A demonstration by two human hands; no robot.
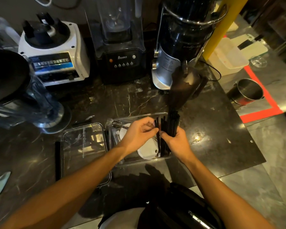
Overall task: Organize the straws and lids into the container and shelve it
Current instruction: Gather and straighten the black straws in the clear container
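A clear plastic container [135,163] sits on the dark marble counter in front of me. White cup lids [148,150] lie inside it, with a few black straws [158,142] beside them. My right hand [177,142] grips a thick bundle of black straws [172,123] that stands upright over the container's right side. My left hand [137,134] pinches one or two straws [156,123] at the bundle's left edge. The container's clear lid [84,149] lies flat on the counter to the left.
Behind the container stand a white blender base [56,52], a black blender [120,47] and a dark grinder [180,47]. A blender jug [23,100] lies at left. A steel cup [246,91] and a white tub [228,57] are at right.
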